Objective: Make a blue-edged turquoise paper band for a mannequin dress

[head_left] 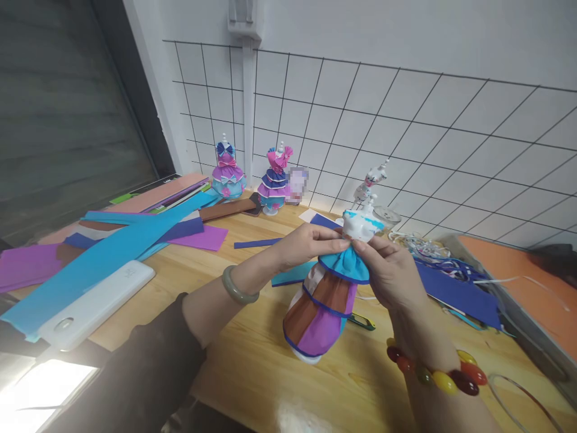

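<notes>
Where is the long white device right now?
In the head camera's view, the long white device lies on the left side of the wooden table, alongside the wide light-blue strip.

Bare wood on the table [270, 379] leaves room to pass at the near middle. Paper strips [135, 237] and a white case [97, 307] block the left, small dressed figures [229, 177] the far side, tangled cords [426, 249] the far right; a cutter [362, 322] lies mid-table.
</notes>
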`<state>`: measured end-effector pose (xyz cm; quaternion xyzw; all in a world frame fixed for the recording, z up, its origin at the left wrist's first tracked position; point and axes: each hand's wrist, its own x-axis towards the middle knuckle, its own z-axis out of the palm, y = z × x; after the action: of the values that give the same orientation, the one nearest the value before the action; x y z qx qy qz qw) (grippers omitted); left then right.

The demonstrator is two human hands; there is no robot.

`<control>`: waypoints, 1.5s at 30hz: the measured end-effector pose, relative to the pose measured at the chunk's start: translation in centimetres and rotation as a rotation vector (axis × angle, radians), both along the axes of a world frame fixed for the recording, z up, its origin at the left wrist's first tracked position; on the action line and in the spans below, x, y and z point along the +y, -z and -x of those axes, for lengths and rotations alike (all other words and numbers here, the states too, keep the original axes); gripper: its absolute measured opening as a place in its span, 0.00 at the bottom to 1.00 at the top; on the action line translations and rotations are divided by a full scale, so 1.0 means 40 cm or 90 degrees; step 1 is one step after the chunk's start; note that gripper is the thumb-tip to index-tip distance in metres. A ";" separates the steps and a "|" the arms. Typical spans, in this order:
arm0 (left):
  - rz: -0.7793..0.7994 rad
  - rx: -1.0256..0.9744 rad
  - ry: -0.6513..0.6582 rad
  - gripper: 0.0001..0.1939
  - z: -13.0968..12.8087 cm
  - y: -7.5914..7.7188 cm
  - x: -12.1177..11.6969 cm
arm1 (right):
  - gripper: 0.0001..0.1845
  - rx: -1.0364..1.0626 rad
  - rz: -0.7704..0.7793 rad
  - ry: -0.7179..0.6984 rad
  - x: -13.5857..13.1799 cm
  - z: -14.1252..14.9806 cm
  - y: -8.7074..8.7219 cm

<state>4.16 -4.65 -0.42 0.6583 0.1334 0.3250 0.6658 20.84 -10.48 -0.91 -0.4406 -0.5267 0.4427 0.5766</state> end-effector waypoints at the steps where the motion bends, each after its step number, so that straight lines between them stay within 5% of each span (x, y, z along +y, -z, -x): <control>1: -0.015 0.006 -0.005 0.18 0.000 0.000 0.001 | 0.10 0.006 -0.001 -0.003 0.001 0.001 0.000; 10: -0.145 0.023 -0.071 0.20 0.015 -0.026 -0.006 | 0.13 0.114 0.025 0.010 0.001 -0.020 -0.012; 17: -0.700 0.079 -0.332 0.12 0.016 -0.043 -0.058 | 0.14 0.100 0.005 0.045 0.023 -0.045 -0.014; 22: -0.924 0.192 -0.474 0.07 0.003 -0.022 -0.068 | 0.14 0.113 0.005 0.035 0.024 -0.037 -0.012; 31: -1.082 0.146 -0.542 0.09 0.005 0.002 -0.070 | 0.11 0.128 -0.018 0.065 0.020 -0.020 -0.007; 45: -1.074 0.040 -0.586 0.05 0.010 0.004 -0.067 | 0.16 0.093 -0.010 0.050 0.015 -0.016 -0.014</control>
<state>3.77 -7.34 -0.58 0.8121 0.1192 0.5257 -0.2235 21.47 -9.90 -0.35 -0.4229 -0.4688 0.4468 0.6339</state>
